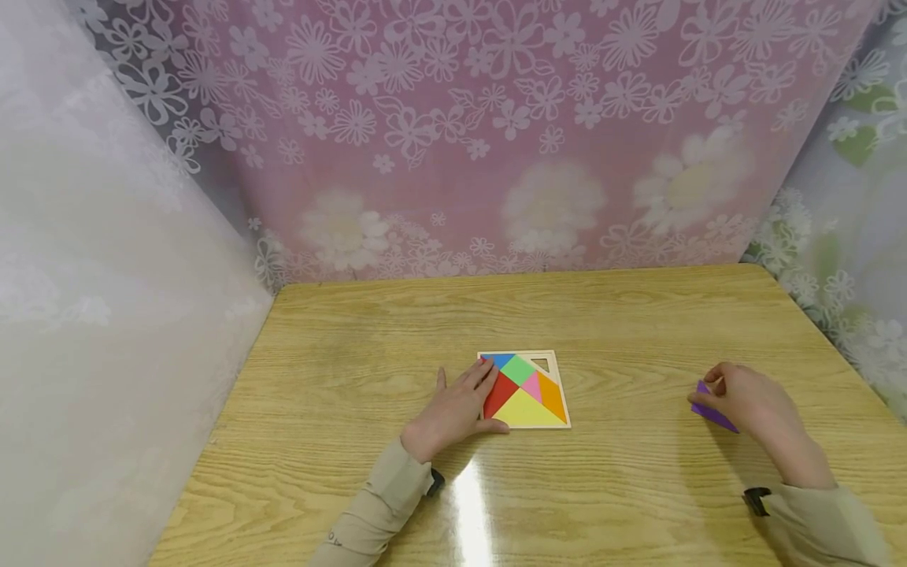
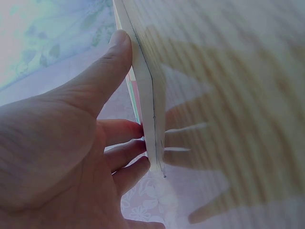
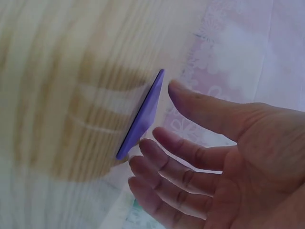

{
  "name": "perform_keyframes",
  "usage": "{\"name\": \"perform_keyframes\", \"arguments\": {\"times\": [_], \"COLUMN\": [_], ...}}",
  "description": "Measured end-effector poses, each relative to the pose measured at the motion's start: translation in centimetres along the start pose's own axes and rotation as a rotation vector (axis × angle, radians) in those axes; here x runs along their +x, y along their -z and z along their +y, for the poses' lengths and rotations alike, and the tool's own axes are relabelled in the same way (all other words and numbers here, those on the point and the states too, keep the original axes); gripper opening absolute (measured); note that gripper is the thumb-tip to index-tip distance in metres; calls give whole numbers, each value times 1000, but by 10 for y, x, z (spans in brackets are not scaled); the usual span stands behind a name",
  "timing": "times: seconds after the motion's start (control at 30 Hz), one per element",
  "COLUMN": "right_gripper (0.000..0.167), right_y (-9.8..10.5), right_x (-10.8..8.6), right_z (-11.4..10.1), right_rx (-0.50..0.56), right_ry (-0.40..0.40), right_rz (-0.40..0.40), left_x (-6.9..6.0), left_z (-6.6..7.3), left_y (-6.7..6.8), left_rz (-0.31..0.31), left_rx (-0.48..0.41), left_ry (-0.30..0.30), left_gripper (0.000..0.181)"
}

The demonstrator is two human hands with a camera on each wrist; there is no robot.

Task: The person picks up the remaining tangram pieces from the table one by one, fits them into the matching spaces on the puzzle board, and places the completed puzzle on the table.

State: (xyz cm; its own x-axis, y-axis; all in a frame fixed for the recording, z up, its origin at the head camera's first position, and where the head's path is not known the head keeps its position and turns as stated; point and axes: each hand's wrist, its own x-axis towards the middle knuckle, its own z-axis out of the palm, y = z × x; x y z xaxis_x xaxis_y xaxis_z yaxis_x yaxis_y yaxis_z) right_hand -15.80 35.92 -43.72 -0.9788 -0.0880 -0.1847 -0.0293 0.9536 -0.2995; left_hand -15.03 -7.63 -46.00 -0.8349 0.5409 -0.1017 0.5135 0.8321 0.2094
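Observation:
A square tangram board in a light wooden frame lies on the table, filled with red, blue, green, pink, orange and yellow pieces. Its top right corner is a bare triangular slot. My left hand rests over the board's left side, fingers extended across the red and blue pieces, thumb at the near edge. In the left wrist view the thumb lies along the frame's side. Off to the right, a purple triangle piece lies on the table. My right hand hovers round it, with a gap between thumb and piece; fingertip contact is unclear.
The wood-grain table meets a pink floral curtain at the back. A pale cloth hangs at the left and a floral cloth at the right. Light glares on the near tabletop.

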Motion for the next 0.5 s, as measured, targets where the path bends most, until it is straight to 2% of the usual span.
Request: {"name": "perform_keyframes", "arguments": {"times": [0.23, 0.5], "right_gripper": [74, 65], "right_y": [-1, 0], "right_x": [-1, 3], "right_z": [2, 0], "right_rx": [-3, 5], "right_ry": [12, 50], "right_rz": [-15, -23], "left_x": [1, 0], "left_z": [1, 1], "left_y": [1, 2], "left_rz": [-5, -11], "left_rx": [5, -10], "left_ry": [0, -1], "left_gripper": [93, 92]}}
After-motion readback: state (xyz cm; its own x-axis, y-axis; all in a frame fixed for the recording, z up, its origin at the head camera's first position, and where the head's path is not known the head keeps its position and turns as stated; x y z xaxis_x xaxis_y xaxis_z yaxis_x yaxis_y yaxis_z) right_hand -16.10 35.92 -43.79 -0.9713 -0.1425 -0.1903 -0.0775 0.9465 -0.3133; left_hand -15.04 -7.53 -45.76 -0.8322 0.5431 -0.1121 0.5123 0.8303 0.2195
